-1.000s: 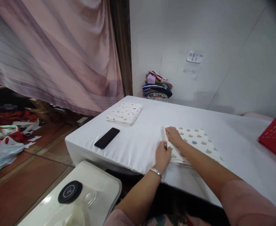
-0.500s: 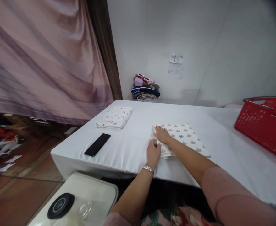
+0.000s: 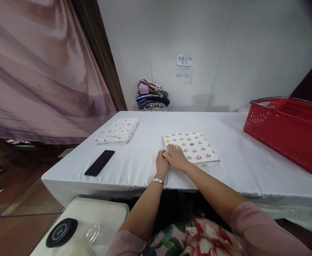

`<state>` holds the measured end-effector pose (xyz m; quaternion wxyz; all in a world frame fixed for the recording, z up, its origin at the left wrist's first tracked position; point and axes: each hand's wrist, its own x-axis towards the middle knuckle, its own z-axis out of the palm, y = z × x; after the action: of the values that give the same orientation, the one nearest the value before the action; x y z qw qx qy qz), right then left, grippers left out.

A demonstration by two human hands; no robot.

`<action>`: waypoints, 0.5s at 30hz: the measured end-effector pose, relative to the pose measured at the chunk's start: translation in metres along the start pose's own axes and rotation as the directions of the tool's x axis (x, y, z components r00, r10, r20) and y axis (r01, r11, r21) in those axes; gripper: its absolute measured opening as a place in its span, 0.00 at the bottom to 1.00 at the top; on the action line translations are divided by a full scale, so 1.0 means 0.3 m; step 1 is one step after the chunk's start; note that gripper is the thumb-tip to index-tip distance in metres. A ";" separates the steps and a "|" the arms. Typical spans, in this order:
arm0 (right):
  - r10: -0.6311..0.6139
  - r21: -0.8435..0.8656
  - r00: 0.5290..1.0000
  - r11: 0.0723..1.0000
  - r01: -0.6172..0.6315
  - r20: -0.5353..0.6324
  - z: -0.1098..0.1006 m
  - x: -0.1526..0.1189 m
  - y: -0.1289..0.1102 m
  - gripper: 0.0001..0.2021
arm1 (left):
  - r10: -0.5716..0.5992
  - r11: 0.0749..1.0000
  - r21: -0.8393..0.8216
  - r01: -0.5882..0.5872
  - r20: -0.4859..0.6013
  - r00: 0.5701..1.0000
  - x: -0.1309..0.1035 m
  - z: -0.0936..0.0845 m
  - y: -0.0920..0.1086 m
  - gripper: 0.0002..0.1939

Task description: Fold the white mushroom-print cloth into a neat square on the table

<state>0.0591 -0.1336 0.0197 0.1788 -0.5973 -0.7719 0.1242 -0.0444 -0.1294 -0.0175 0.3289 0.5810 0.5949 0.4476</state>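
A folded white cloth [image 3: 195, 145] printed with grey shapes, plus a few yellow, blue and red ones, lies on the white-covered table. My left hand [image 3: 161, 165], with a silver bracelet at the wrist, is closed at the near left edge of that cloth; its fingertips are partly hidden. Right beside it, my right hand [image 3: 176, 157] lies flat on the cloth's near left corner, its thumb side touching the left hand. Farther left rests a second folded white cloth [image 3: 118, 131] with small dark prints.
A black phone [image 3: 100, 163] lies at the table's left. On the right stands a red basket [image 3: 284, 131]. Behind the table [image 3: 142, 160] is a stack of folded fabrics [image 3: 152, 96] by the wall. A pale stool [image 3: 100, 209] holding a black round lid [image 3: 62, 233] is front left.
My right hand has slid toward me, down to the cloth's near left corner and against my left hand. More coloured prints show on the cloth. The camera view has turned to the right.
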 end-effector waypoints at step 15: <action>0.213 0.806 0.977 0.577 -0.134 0.010 -0.024 -0.013 0.058 0.36 | 0.155 0.973 0.167 -0.158 0.035 0.987 0.055 0.004 0.169 0.17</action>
<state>0.0785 -0.1332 0.0186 0.4486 -0.5302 -0.5625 0.4485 -0.0250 -0.1169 0.0307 0.2486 0.6569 0.5795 0.4134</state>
